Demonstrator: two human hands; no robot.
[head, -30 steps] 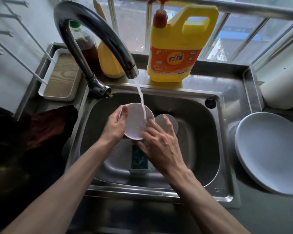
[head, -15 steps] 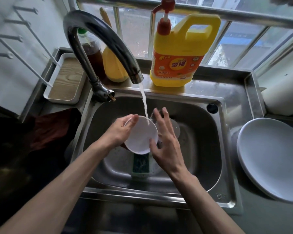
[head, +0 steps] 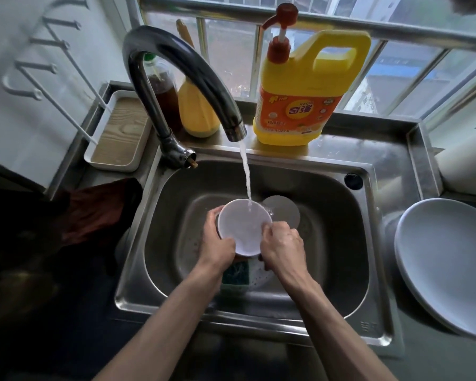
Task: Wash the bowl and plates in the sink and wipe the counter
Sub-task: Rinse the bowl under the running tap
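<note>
Grip is the change: half a second ago the right hand (head: 282,247) hung spread beside the bowl (head: 243,229); now its fingers (head: 276,229) are curled onto the bowl's right rim and pinch it. The left hand (head: 217,240) holds the opposite rim as before, fingers wrapped round the outside. Between the two sets of fingers the bowl hangs over the middle of the sink (head: 341,284), mouth turned up, and the stream (head: 246,182) from the tap (head: 182,70) lands inside it near the far edge. I judge the hand-rubbing of a second ago is done and this is the rinse, so the bowl is close to finished.

Just beyond the right fingers a plate (head: 285,213) lies in the sink, not yet taken up. Below both wrists sits a sponge (head: 235,273). Well to the right of the right fingers, big plates (head: 445,265) rest on the desk (head: 437,358), which I judge is still to be wiped.

Far beyond the fingers stands a yellow jug (head: 302,89) with a red pump; its orange label reads "奇强" under a small "KEON". The finer print is too small to read.
</note>
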